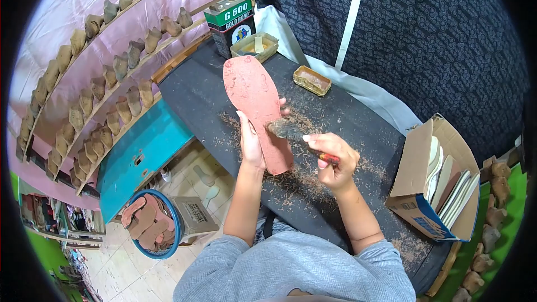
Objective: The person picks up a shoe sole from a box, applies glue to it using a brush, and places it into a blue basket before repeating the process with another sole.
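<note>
A pinkish-red shoe sole (254,98) is held up over the dark table, its surface scattered with small shavings. My left hand (251,144) grips it around the middle, thumb on the near side and fingertips showing at the far edge. In my right hand (337,159) is a brush (287,130) with a dark, flat head and a red handle. The head lies against or just over the sole's right edge; contact is hard to tell. Curled shavings (313,176) litter the black tabletop (190,86) below both hands.
At the back stand a Gold Bond can (229,22), a tray (271,47) and a small dish (312,80). A cardboard box (411,170) of soles is at right. Shoe lasts (120,67) line shelves at left, above a blue tub (178,235) of sole pieces.
</note>
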Available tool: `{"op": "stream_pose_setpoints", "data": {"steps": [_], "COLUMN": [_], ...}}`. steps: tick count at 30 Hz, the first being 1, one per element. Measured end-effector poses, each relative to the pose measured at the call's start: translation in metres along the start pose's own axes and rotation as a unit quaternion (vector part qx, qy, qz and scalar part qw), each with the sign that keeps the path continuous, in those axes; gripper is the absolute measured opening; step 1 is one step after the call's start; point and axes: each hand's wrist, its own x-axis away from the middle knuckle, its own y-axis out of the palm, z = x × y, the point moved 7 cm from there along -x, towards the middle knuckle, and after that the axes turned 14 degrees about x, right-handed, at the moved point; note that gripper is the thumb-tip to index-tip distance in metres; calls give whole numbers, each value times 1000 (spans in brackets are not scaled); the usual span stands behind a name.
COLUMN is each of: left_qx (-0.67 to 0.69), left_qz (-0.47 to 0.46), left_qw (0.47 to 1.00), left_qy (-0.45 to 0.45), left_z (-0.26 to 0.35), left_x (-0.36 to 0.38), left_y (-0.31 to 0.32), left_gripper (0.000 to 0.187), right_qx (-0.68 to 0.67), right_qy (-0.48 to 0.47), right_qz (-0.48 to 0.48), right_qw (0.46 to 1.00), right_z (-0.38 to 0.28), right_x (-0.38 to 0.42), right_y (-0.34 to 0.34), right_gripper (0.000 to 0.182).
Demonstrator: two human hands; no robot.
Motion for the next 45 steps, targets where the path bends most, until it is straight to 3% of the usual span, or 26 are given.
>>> {"op": "stream_pose_setpoints", "data": {"steps": [8, 10, 17, 21, 24, 27, 34, 38, 40, 43, 44, 45], "left_qx": [49, 8, -102, -102, -67, 2, -9, -69, -32, -43, -28, -36], "left_qz": [13, -30, -22, 0, 17, 20, 25, -13, -25, 67, 6, 13], "left_qw": [999, 999, 994, 995, 998, 1000, 999, 997, 997, 991, 991, 991], "left_qy": [14, 10, -24, 0, 5, 12, 32, -20, -65, -107, -134, -130], "left_z": [21, 21, -3, 1, 8, 17, 24, 0, -14, -38, -44, -45], "left_x": [-7, -7, 9, 11, 8, 1, 0, 4, 12, 24, 29, 32], "left_y": [-12, -11, 6, 8, 1, -10, -17, -21, -18, -24, -33, -28], "left_gripper": [73, 74, 77, 77, 78, 75, 74, 77, 76, 75, 72, 71], "right_qx": [-38, -44, -10, -4, -17, -44, -60, -47, -23, -4, 1, 8], "right_qy": [-21, -27, -19, 1, -45, -26, -10, -37, -61, -78, -75, -77], "right_qz": [-50, -62, -8, 6, 0, -18, -49, -49, -44, -3, 8, 17], "right_qw": [998, 997, 1000, 1000, 999, 999, 997, 997, 997, 997, 997, 997], "right_z": [-18, -20, -9, 1, -9, -12, -15, -18, -15, -6, -1, 3], "right_x": [22, 22, -6, 0, 12, 26, 38, 22, 10, -12, -20, -27], "right_y": [-3, -3, -10, -8, -2, 0, 0, 5, 9, 9, 10, 9], "right_gripper": [27, 28, 20, 21, 26, 28, 32, 30, 28, 25, 27, 27]}}
